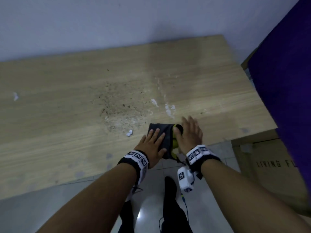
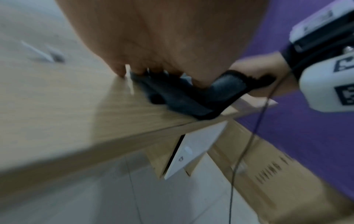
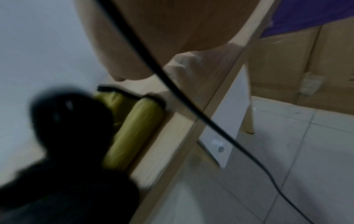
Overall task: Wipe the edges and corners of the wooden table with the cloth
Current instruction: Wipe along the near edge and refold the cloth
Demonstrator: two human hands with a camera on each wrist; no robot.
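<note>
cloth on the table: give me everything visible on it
The cloth is dark grey to black, soft fabric with a yellow-green side or inner layer showing at its right part, and a dark stitched border. It lies folded on the near edge of the wooden table, its near end hanging over the edge. The left hand presses flat on its left part; the right hand lies flat at its right side, thumb on the yellow-green part. Crumbs and white scraps lie beyond it.
</note>
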